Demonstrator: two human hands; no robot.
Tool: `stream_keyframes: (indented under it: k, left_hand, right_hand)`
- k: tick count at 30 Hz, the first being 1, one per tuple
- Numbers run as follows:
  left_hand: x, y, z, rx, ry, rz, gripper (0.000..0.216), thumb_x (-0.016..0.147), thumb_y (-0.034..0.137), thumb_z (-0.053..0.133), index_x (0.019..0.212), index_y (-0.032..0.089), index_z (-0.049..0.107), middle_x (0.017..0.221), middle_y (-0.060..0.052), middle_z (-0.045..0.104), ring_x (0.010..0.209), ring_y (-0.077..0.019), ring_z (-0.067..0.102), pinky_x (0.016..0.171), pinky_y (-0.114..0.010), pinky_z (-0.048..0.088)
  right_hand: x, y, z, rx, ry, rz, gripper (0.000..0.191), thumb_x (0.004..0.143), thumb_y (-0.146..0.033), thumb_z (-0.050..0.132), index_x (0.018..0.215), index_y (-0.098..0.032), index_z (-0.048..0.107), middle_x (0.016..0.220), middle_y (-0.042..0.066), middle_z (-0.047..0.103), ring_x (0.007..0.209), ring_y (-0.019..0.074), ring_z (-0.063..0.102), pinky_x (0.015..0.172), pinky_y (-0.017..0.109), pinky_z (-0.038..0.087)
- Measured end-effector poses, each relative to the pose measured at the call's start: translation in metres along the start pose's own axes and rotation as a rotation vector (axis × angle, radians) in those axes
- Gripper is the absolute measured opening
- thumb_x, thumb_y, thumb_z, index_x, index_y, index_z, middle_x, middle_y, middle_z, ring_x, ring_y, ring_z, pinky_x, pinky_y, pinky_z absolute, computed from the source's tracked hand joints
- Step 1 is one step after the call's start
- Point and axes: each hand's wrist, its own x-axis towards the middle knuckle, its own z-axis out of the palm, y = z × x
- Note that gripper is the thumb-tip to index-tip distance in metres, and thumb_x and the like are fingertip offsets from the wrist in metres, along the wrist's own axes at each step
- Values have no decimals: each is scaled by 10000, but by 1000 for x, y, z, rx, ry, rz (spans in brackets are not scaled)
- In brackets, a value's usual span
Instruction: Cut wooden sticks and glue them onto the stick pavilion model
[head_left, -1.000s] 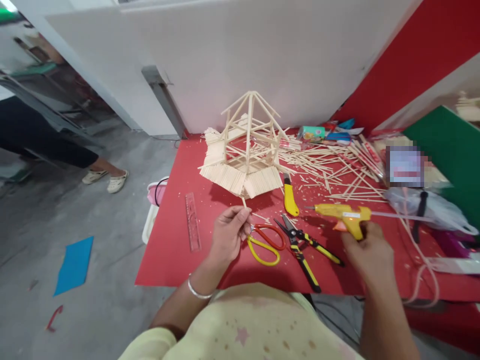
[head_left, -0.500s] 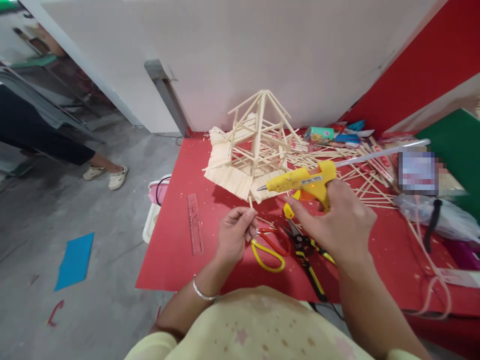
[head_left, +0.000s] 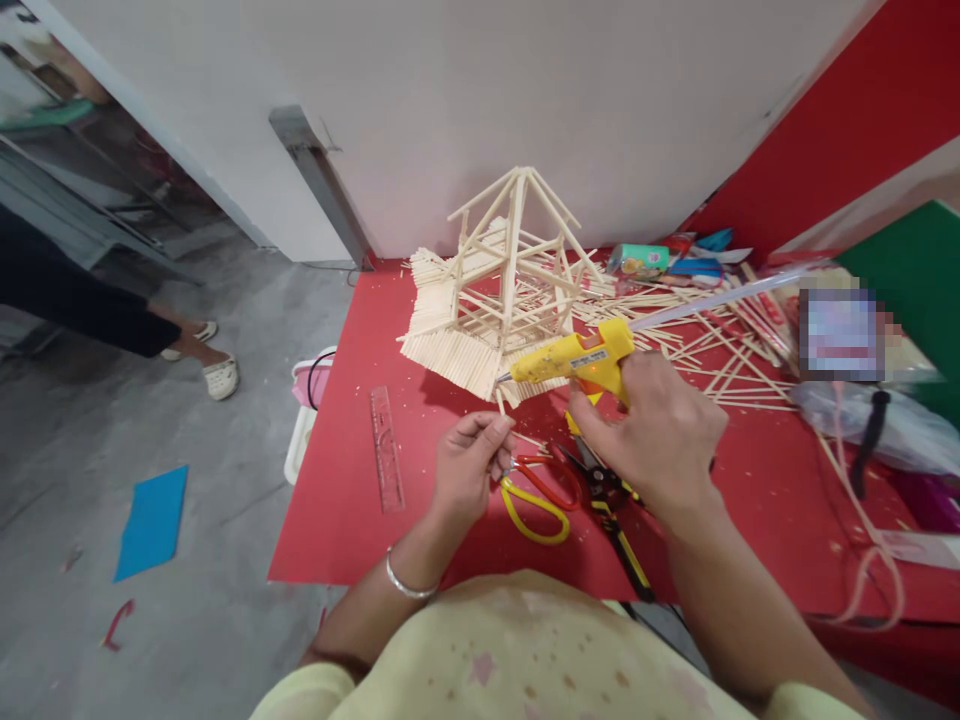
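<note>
My right hand (head_left: 656,425) is wrapped round the handle of a yellow glue gun (head_left: 574,358), with a clear glue stick (head_left: 712,298) jutting from its back. Its metal nozzle points left, at the front corner of a pavilion-like model made of thin wooden sticks (head_left: 514,260). In my left hand (head_left: 474,462), thumb and fingers pinch a short wooden stick (head_left: 501,403) just below that corner. Whether the nozzle touches the stick I cannot tell. Scissors with red and yellow handles (head_left: 536,510) lie beside my left hand, and black-and-yellow pliers (head_left: 619,540) lie below my right.
A clear ruler (head_left: 386,450) lies on the red tabletop (head_left: 330,520) at the left. Loose sticks (head_left: 739,370), a green canister (head_left: 641,260) and plastic bags (head_left: 877,425) spread over the right side. A wall stands behind. Another person's leg (head_left: 90,290) shows at far left.
My right hand has moved the glue gun left and slightly down, bringing its nozzle close to the model's front corner and the held stick. My left hand keeps its pinch in nearly the same place.
</note>
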Motion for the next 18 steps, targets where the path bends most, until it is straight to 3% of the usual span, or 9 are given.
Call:
stream_keyframes:
  k: [18]
  left_hand:
    - [4,-1,0,9,21,12,278,768,387,823,819,150,688,626,15,667,429,-41,528,375,-131,352]
  right_hand:
    - [0,0,3,-8,14,-20,258,878,-425,552,933,-177,595,772,33,592,648,155,487,574,304,242]
